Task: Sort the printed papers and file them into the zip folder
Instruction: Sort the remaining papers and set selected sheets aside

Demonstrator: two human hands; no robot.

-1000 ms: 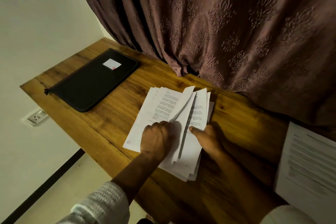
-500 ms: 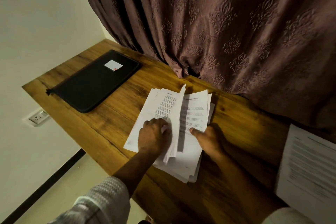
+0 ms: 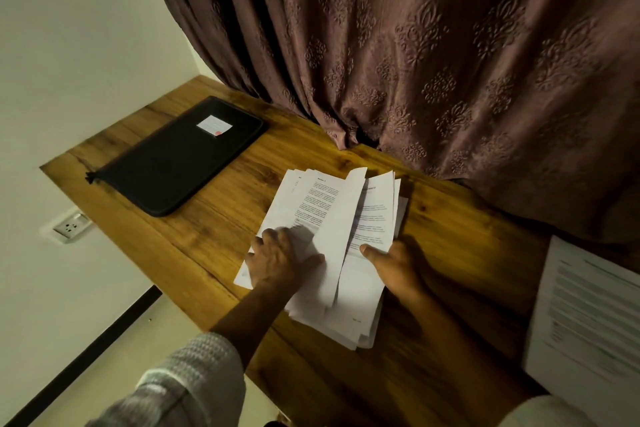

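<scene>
My left hand (image 3: 280,263) presses flat on the papers (image 3: 311,204); my right hand (image 3: 394,267) pinches their edge; zip folder (image 3: 173,163) at ten o'clock.

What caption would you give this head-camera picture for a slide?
Left hand presses the printed papers, right hand pinches raised sheets, on a wooden table; the black zip folder lies aside.

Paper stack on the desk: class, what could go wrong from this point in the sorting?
1. The lifted sheet stands half-turned between the left hand and right hand; it may crease or flop over, losing the place.
2. The paper stack is fanned unevenly, so pages could slide out of order.
3. The zip folder lies apart and looks closed; freeing a hand to open it may scatter the sheets.
</scene>
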